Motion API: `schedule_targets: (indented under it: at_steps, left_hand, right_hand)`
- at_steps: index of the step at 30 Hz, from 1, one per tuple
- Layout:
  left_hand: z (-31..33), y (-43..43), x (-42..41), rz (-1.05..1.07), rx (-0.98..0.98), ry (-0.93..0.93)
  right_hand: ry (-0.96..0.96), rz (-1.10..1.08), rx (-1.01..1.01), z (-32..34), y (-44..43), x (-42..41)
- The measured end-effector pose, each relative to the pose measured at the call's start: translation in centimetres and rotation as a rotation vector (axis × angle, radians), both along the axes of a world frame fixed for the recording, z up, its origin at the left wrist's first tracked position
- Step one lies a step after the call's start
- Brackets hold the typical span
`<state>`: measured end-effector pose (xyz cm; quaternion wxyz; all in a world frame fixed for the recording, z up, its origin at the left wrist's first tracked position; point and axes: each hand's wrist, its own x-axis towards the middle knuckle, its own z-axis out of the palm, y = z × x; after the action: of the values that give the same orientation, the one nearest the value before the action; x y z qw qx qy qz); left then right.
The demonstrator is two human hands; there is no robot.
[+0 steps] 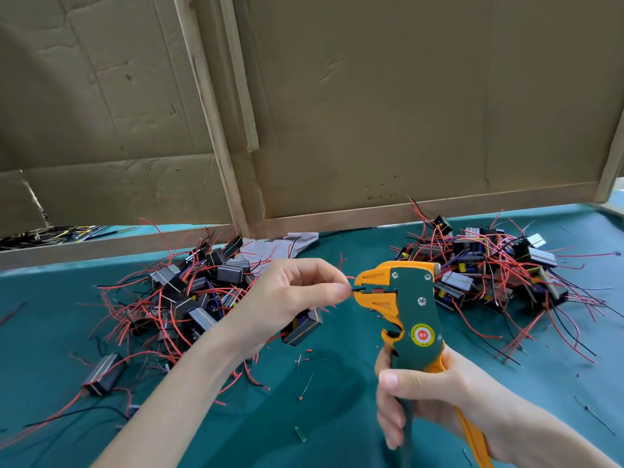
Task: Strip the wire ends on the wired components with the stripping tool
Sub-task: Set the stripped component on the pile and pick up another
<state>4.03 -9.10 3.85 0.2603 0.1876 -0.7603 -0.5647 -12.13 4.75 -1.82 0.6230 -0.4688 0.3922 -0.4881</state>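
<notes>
**Black wire end held at the stripper's mouth**

Head view: The right hand (pixel 435 403) was wrapped around the handles of the green and orange stripping tool (pixel 401 298), its grip closed on them, with the tool upright above the green desk (pixel 337 417) and its orange mouth pointing left. The left hand (pixel 297 292) pinched a black wire end (pixel 355 289) between thumb and fingertips, that grip closed on the wire, and the tip reached into the gap of the tool's mouth. A red wire end (pixel 347 276) poked out just above the same fingers. A dark wired component (pixel 304 327) hung partly hidden under the left hand, just above the desk. One pile of wired components (pixel 189 292) with red and black leads lay on the desk behind the left forearm, and a second pile (pixel 499 268) lay beyond the tool to the right. Short red insulation scraps (pixel 305 352) were scattered on the desk between the hands. A cardboard wall (pixel 405 113) on wooden framing stood along the far edge of the desk.
</notes>
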Motion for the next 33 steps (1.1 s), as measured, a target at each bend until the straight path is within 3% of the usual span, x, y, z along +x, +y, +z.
schedule_targets:
  at_steps: [6,9,13,19,23,25,29,31,33]
  left_hand:
    - [0.4,-0.8,0.8,-0.046,-0.014,-0.116]
    - [-0.9,-1.2,0.1,0.062,-0.067,-0.161]
    - [-1.9,-1.6,-1.1,0.210,-0.156,-0.161]
    - [1.8,-1.8,-6.7,0.454,-0.320,0.219]
    - [3.3,-0.1,-14.0,0.325,-0.070,0.413]
    - [2.9,1.1,-16.5,0.157,-0.017,0.342]
    - [0.9,1.3,-16.8,-0.158,-0.155,0.045]
    - [0.3,0.3,-15.4,-0.052,-0.187,0.026]
    - [-0.3,-1.6,-13.7,0.200,-0.255,0.017]
  right_hand:
    - [-0.031,-0.135,0.142,-0.4,0.2,1.9]
    - [-0.140,-0.233,0.257,-1.0,-0.2,2.5]
    - [-0.399,-0.210,0.261,-1.2,-1.1,2.2]
    - [-0.580,-0.299,0.322,-1.7,-2.1,1.5]
    - [-0.619,-0.313,0.370,-2.2,-2.2,1.2]
    - [-0.628,-0.313,0.367,-2.3,-2.2,1.1]
    - [-0.631,-0.296,0.363,-2.4,-2.2,1.0]
    - [-0.644,-0.293,0.377,-2.5,-2.3,1.2]
    - [-0.631,-0.281,0.372,-2.3,-2.3,1.3]
